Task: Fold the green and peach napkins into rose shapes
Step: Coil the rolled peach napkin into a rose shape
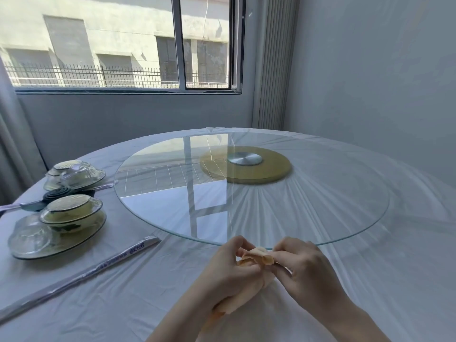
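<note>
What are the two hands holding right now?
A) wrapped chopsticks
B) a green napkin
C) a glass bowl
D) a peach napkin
D: the left hand and right hand both pinch the peach napkin, in front of the glass turntable.

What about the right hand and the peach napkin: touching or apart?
Touching. The head view shows the right hand pinching the top of the peach napkin, with no gap; the left hand holds it too.
</note>
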Available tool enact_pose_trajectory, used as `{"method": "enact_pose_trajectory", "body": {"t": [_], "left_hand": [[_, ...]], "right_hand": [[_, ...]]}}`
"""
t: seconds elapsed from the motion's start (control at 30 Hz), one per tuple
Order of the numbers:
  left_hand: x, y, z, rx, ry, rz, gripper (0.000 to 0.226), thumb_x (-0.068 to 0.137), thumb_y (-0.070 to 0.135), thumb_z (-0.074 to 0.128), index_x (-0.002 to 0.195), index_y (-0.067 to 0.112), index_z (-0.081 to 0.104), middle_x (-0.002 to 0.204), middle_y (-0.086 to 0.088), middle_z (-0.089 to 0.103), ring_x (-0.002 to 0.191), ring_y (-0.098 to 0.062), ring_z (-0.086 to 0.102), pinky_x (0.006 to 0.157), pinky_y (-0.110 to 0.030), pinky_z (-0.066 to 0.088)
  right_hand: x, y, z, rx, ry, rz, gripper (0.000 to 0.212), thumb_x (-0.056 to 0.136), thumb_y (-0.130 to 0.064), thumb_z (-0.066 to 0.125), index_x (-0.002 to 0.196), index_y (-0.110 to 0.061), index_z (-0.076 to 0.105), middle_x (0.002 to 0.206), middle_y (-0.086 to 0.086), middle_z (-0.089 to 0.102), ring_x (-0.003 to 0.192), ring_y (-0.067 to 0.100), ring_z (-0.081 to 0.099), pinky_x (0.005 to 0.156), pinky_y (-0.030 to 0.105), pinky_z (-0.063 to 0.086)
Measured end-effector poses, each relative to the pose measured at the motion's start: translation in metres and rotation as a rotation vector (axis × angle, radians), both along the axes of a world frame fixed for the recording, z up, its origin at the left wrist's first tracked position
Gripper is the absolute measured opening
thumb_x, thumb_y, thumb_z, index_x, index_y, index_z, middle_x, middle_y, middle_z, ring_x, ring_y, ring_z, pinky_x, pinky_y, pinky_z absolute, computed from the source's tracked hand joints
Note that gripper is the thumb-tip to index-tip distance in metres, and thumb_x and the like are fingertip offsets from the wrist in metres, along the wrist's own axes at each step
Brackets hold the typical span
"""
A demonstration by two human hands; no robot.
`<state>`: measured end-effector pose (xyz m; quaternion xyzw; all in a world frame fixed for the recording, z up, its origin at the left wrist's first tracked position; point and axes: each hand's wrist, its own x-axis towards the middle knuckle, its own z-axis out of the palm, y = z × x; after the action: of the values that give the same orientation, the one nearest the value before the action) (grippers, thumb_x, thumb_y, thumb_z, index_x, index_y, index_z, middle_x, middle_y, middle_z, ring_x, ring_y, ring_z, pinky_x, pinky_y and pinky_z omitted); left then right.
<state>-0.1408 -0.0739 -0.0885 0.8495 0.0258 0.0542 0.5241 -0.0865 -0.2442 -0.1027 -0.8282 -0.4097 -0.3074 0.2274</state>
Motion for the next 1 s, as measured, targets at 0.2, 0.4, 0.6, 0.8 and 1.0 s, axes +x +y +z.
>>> {"method": "enact_pose_trajectory", "body": {"t": [0.2,0.4,0.6,0.8,1.0], "left_hand": [[0.001,-0.005,-0.003,-0.033,-0.020,0.013,0.020,0.065,0.033,0.061,0.084,0.028,0.059,0.088,0.004,0.065,0.064,-0.002,0.057,0.058,-0.018,0.044],[-0.002,-0.014,-0.007,-0.072,-0.075,0.092,0.022,0.067,0.045,0.059,0.080,0.027,0.060,0.075,0.008,0.068,0.061,-0.001,0.061,0.056,-0.020,0.045],[-0.002,-0.025,-0.005,-0.214,-0.108,0.078,0.039,0.058,0.037,0.057,0.088,0.013,0.057,0.069,0.003,0.062,0.057,0.004,0.054,0.056,-0.013,0.045],[-0.001,-0.026,-0.006,-0.289,-0.134,0.085,0.029,0.065,0.027,0.052,0.084,0.006,0.057,0.063,0.000,0.058,0.055,-0.007,0.051,0.051,-0.017,0.041],[0.001,-0.026,-0.011,-0.280,-0.139,0.111,0.015,0.072,0.034,0.056,0.069,0.019,0.057,0.057,-0.002,0.056,0.050,-0.011,0.050,0.050,-0.025,0.039]], "right_hand": [[-0.005,0.002,0.001,-0.027,-0.144,-0.085,0.014,0.075,-0.026,0.059,0.063,-0.019,0.062,0.065,-0.009,0.055,0.055,0.013,0.051,0.053,0.026,0.042],[-0.003,0.004,-0.006,0.210,0.116,-0.129,0.024,0.077,-0.036,0.050,0.064,-0.018,0.059,0.062,-0.011,0.052,0.054,0.007,0.052,0.050,0.025,0.042],[-0.007,0.004,-0.009,0.276,0.169,-0.069,0.016,0.079,-0.032,0.054,0.070,-0.021,0.061,0.065,-0.010,0.058,0.056,0.009,0.056,0.049,0.031,0.047],[-0.011,0.005,-0.007,0.338,0.241,-0.056,0.015,0.077,-0.034,0.053,0.071,-0.025,0.063,0.065,-0.012,0.059,0.060,0.002,0.055,0.054,0.025,0.045],[-0.013,0.004,-0.004,0.274,0.297,0.071,0.015,0.083,-0.028,0.059,0.098,-0.028,0.060,0.086,-0.016,0.057,0.079,-0.001,0.056,0.067,0.013,0.045]]}}
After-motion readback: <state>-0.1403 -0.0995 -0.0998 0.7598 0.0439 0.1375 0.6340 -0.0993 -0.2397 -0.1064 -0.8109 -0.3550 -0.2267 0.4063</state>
